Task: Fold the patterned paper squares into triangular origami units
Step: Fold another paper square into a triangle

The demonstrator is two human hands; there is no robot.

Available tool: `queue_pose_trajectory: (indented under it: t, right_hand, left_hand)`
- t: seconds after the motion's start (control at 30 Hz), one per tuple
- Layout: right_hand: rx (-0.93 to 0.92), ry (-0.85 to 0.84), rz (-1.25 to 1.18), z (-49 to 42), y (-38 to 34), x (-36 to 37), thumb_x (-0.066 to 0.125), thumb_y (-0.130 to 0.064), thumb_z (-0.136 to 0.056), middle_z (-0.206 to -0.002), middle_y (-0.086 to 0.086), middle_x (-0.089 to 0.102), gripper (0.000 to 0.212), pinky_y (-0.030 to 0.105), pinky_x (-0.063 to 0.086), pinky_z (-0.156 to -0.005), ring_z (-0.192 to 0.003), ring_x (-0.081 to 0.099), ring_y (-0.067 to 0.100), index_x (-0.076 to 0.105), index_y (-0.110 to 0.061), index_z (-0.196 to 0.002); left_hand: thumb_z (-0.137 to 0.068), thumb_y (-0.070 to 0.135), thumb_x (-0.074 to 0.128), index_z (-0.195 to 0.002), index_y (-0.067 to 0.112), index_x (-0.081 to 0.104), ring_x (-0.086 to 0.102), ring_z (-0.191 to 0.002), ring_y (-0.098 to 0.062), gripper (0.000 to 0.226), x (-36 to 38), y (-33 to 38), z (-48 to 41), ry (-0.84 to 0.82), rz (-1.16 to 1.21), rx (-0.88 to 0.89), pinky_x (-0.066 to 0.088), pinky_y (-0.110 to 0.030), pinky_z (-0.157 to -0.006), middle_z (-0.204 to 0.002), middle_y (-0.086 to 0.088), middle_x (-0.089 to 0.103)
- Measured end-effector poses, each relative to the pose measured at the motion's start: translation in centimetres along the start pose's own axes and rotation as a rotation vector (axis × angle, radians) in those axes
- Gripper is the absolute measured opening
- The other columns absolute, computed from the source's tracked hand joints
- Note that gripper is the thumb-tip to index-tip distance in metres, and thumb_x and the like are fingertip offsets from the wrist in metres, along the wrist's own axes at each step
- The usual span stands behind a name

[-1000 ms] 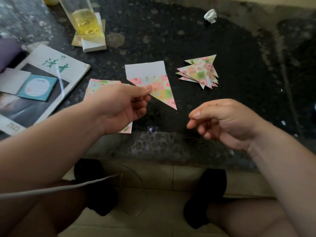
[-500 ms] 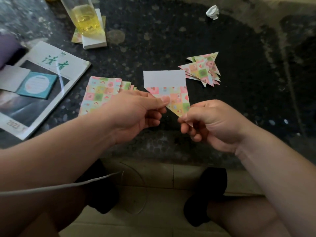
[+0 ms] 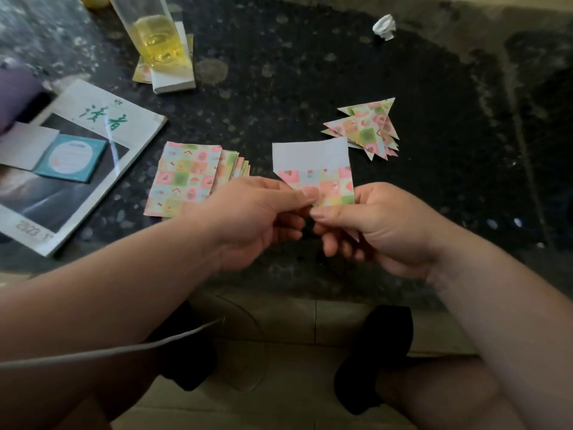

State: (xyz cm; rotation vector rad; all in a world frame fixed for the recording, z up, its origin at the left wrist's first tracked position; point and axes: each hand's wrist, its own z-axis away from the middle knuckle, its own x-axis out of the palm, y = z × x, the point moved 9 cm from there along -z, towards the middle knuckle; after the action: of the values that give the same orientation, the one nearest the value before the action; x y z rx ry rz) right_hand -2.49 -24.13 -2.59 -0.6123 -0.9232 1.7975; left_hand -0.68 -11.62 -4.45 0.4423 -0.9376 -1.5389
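- Work piece: half-folded sheet, held in both hands over the table, between the stack of unfolded squares and the pile of finished units. White back shows on the upper part, patterned flap on the lower part.
- Left hand: pinches the lower left of the patterned flap, thumb on top, other fingers curled underneath.
- Right hand: pinches the lower right of the flap. The sheet's bottom tip is hidden behind both hands.
- Step, my read: bringing in the next diagonal fold to close the shape into a triangle. This unit looks roughly half done.
- To do it well: line the raw edge up with the existing crease before committing. The point should land sharp, with no white sliver along the fold.
- Pin the point first, then run a thumb outward along the line. One hand anchors, the other creases.
- Thin paper probably bows when folded in the air, so laying it on the table for the final press should give a flatter crease.
- Risk: a skewed fold gives a unit that won't match the pile. Check it against one before pressing hard.
- The sheet's top right corner overlaps the pile's edge in view; cannot tell if they touch.
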Motion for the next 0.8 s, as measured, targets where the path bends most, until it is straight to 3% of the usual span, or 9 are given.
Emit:
queue_pose_trajectory:
  t: [0.1, 0.23, 0.33, 0.6, 0.7, 0.8]
  right_hand:
    - [0.032, 0.012, -0.020, 0.0, 0.3, -0.3, 0.072, -0.026, -0.087, -0.058, 0.010, 0.064, 0.025, 0.019, 0.032, -0.042, -0.047, 0.049, 0.013, 0.072, -0.009, -0.068]
    - [0.061, -0.031, -0.017, 0.3, 0.6, -0.3, 0.074, -0.034, -0.070, -0.058, 0.014, 0.064, 0.026, 0.024, 0.030, -0.046, -0.048, 0.049, 0.016, 0.074, -0.010, -0.062]
    - [0.063, -0.053, 0.003, 0.4, 0.6, -0.5, 0.072, -0.031, -0.070, -0.056, 0.015, 0.063, 0.024, 0.023, 0.030, -0.045, -0.045, 0.047, 0.015, 0.073, -0.008, -0.061]
    - [0.053, -0.100, 0.002, 0.7, 0.2, -0.7, 0.071, -0.032, -0.070, -0.053, 0.013, 0.061, 0.025, 0.021, 0.031, -0.044, -0.043, 0.047, 0.014, 0.073, -0.008, -0.061]
    - [0.065, -0.078, -0.050, 0.5, 0.7, -0.7, 0.071, -0.032, -0.072, -0.055, 0.014, 0.062, 0.025, 0.020, 0.033, -0.043, -0.043, 0.048, 0.014, 0.073, -0.008, -0.064]
    - [0.133, -0.082, -0.048, 0.5, 2.1, -0.1, 0.068, -0.033, -0.081, -0.059, 0.017, 0.065, 0.030, 0.020, 0.034, -0.043, -0.044, 0.050, 0.014, 0.073, -0.005, -0.070]
  left_hand:
    - [-0.090, 0.012, 0.070, -0.081, 0.005, 0.072, 0.059, -0.060, -0.012, 0.012, -0.6, 0.7, -0.1, 0.006, 0.022, -0.006, 0.051, -0.023, -0.053, -0.075, -0.008, 0.069]
    - [-0.079, 0.010, 0.076, -0.079, 0.004, 0.070, 0.058, -0.057, -0.012, 0.009, -2.0, 1.9, 0.0, 0.063, -0.044, 0.002, 0.052, -0.024, -0.052, -0.068, -0.007, 0.066]
    - [-0.078, 0.006, 0.078, -0.069, 0.004, 0.070, 0.060, -0.056, -0.015, 0.013, -2.4, 2.3, 0.2, 0.033, -0.145, -0.017, 0.054, -0.026, -0.052, -0.067, -0.010, 0.065]
    - [-0.063, 0.018, 0.081, -0.073, 0.000, 0.071, 0.061, -0.055, -0.016, 0.023, -2.7, 3.3, 0.6, -0.033, -0.262, -0.006, 0.054, -0.027, -0.052, -0.068, -0.012, 0.065]
    - [-0.070, 0.016, 0.077, -0.080, 0.001, 0.073, 0.064, -0.059, -0.017, 0.019, -2.6, 2.8, 0.4, -0.010, -0.156, -0.011, 0.058, -0.029, -0.056, -0.071, -0.011, 0.067]
    - [-0.094, 0.009, 0.064, -0.087, 0.003, 0.069, 0.065, -0.063, -0.017, 0.011, -2.3, 1.9, -0.2, 0.043, 0.008, -0.003, 0.060, -0.028, -0.061, -0.074, -0.011, 0.067]
